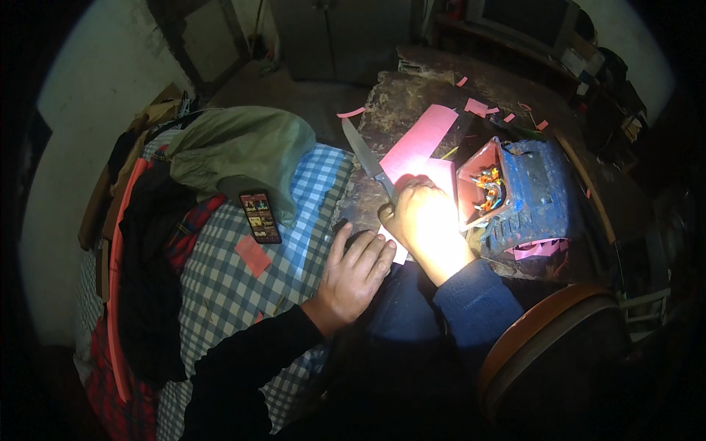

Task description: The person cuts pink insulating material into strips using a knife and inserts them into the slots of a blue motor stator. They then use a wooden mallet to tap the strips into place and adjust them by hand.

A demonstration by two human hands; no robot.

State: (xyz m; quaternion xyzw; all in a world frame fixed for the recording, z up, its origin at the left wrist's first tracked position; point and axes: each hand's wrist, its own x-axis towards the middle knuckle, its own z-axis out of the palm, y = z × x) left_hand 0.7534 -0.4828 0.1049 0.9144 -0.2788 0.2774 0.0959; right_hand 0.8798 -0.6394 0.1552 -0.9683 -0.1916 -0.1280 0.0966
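My right hand (425, 220) is closed over pink paper on the dark, worn table (382, 95). Bright glare washes out its back, and what its fingers hold is hidden. A knife (359, 147) points away to the left, its dark handle running up to my right knuckles; whether it is gripped I cannot tell. Under and beyond that hand lies a long pink paper strip (423, 140). My left hand (354, 273) rests with fingers stretched out at the table's near edge. A pale paper piece (398, 250) shows between the two hands.
Right of my hands, a blue container (540, 191) lies beside a reddish tray (471, 165) holding small colourful pieces. Pink scraps (476, 108) are scattered at the far side. On the checked cloth (220, 294) at left are a phone (260, 217), a pink paper square (253, 256) and green fabric (243, 147).
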